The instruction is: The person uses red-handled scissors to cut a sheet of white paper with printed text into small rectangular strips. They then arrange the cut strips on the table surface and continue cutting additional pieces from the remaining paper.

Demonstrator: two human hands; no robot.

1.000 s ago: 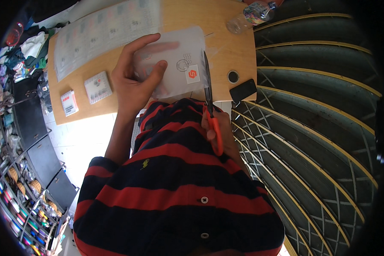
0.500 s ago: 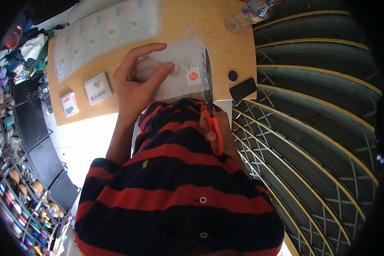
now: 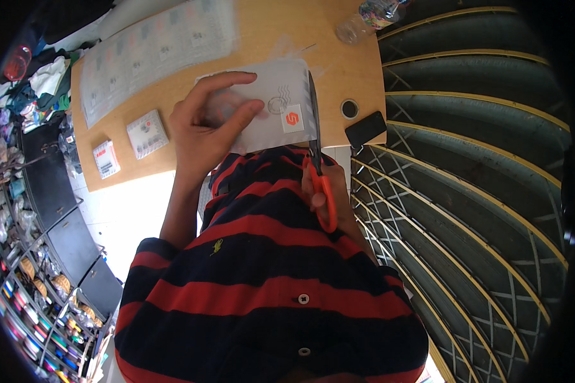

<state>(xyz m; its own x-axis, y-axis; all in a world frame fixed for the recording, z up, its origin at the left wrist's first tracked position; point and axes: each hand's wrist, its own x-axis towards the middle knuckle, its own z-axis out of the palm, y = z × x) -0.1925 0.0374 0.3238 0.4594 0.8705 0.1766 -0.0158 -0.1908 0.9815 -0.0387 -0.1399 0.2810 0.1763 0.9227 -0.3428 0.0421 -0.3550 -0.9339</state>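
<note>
My left hand (image 3: 214,118) pinches a translucent plastic sleeve (image 3: 252,131) printed with a postmark and a red-and-white stamp design, thumb in front and fingers curled round its left part. The sleeve is held up over the near edge of the table. In my right hand (image 3: 338,185) is a pair of scissors (image 3: 326,198) with orange handles, my fingers in the loops. Its dark blades point away from me and lie along the sleeve's right edge. How far apart the blades are is hard to see.
Printed translucent sheets (image 3: 153,57) cover the far left of the wooden table (image 3: 281,29). Nearer lie two small printed stacks, one squarish (image 3: 148,134) and one narrower (image 3: 107,159). On the right are a tape roll (image 3: 349,109), a black phone (image 3: 366,129) and a plastic bottle (image 3: 364,24), beside a folding metal gate (image 3: 466,140).
Both hands keep their grips, with the sleeve and scissors shifted very slightly to the right in the picture. The whole view has moved a little too.
</note>
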